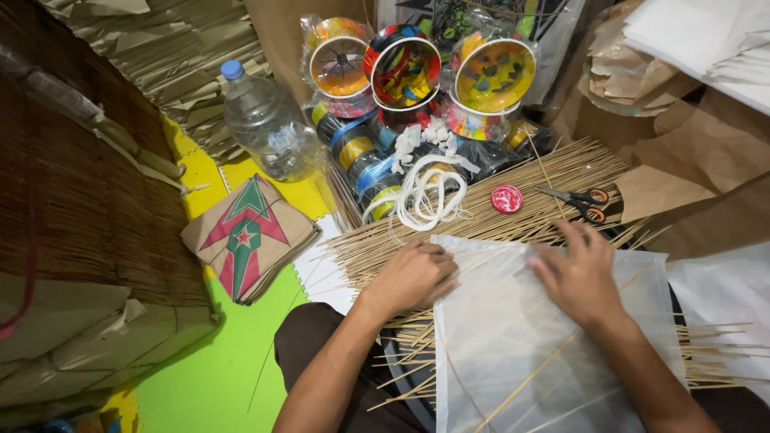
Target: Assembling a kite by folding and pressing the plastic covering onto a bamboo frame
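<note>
Tissue paper [513, 321], thin and white, lies over my lap with thin sticks showing through it. My left hand [411, 277] presses its left edge, fingers curled, gripping nothing; my right hand [579, 269] lies flat and spread on its upper part. Beyond them bamboo sticks [497, 216] fan out under white string [423, 196], a red lid [506, 198] and scissors [581, 200]. Farther off stand colourful spools [405, 68] and a plastic bottle [261, 120].

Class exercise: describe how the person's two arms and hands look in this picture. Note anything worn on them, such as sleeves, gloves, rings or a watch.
Both forearms are bare up to the picture's lower edge; no sleeves show. The left hand and right hand wear no gloves, and no ring, watch or bracelet is visible on fingers or wrists.
</note>
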